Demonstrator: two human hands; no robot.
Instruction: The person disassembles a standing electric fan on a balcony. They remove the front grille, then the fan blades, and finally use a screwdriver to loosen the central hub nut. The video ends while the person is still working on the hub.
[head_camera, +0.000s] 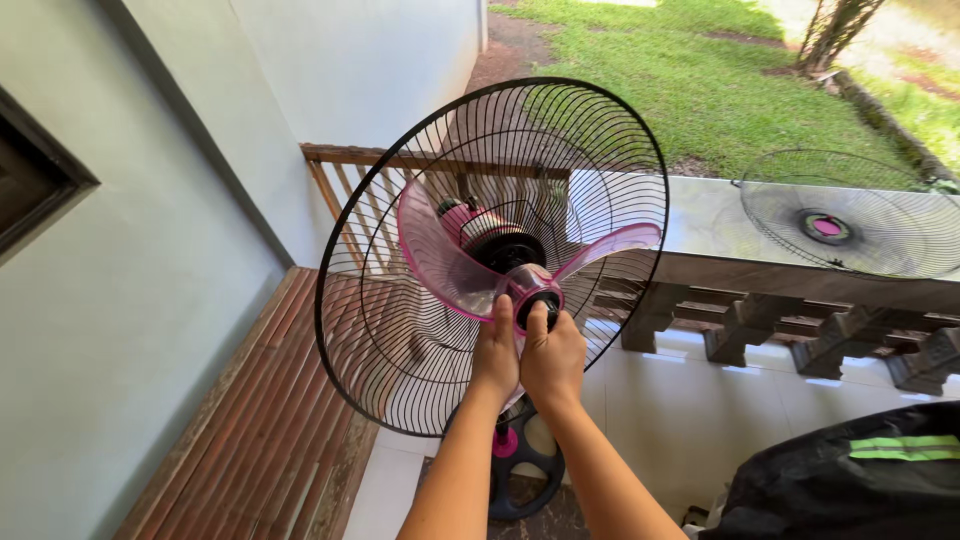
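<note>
Both hands, left hand (497, 352) and right hand (552, 358), pinching the hub cap (537, 305) at the pink blade (470, 262) centre. Keeping fingers close on the cap, clear of blade edges. Rear guard (400, 330) ringing behind the grip; front guard (850, 215) lying well right on the ledge (700, 215).

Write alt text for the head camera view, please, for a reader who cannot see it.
Two bare hands, left hand and right hand, grip the hub of a translucent pink fan blade set in a black wire rear guard on a stand fan. The detached front guard lies on a stone ledge beyond, with lawn behind.
</note>
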